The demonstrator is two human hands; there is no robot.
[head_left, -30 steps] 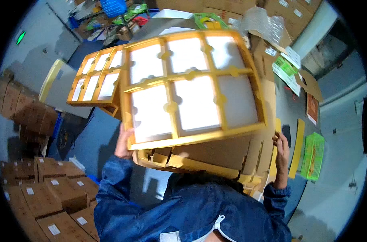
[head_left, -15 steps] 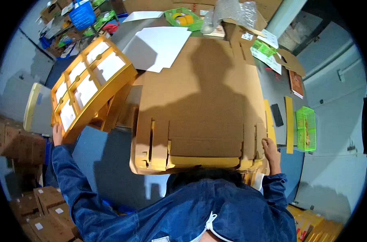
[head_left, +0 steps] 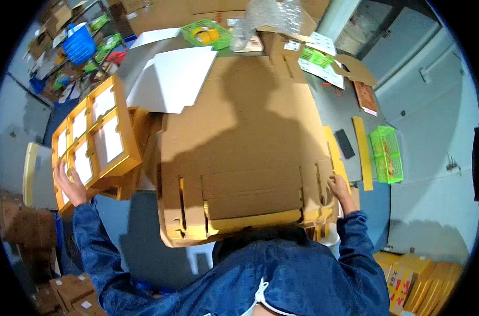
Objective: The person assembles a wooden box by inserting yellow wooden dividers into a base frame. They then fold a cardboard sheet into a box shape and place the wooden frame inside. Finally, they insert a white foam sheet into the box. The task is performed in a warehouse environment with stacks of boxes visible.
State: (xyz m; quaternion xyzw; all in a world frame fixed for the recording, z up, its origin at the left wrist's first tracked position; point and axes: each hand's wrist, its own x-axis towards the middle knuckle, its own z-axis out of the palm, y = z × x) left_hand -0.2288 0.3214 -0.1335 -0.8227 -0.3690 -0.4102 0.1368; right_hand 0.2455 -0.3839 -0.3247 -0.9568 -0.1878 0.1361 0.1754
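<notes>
A golden-yellow divided box (head_left: pixel 97 126) with several compartments and white inserts stands tilted at the left side of the table. My left hand (head_left: pixel 71 181) lies against its near lower corner, fingers spread over the face. Below the box is more yellow boxwork (head_left: pixel 139 124), partly hidden. A large flat brown cardboard sheet (head_left: pixel 239 137) with slots and yellow-edged flaps covers the table in front of me. At the sheet's right edge my right hand (head_left: pixel 340 187) is closed, its fingers curled; whatever it grips is too small to make out.
White card sheets (head_left: pixel 171 79) lie at the far left of the cardboard. Farther back stand a green basket (head_left: pixel 205 34) with tape and some bubble wrap (head_left: pixel 271 21). To the right are a dark phone (head_left: pixel 345 144), a yellow strip (head_left: pixel 363 152) and another green basket (head_left: pixel 386 154).
The divided box has turned and tipped, its face now more toward the left. My left hand has moved from its lower edge onto its face. The whole view has shifted slightly.
</notes>
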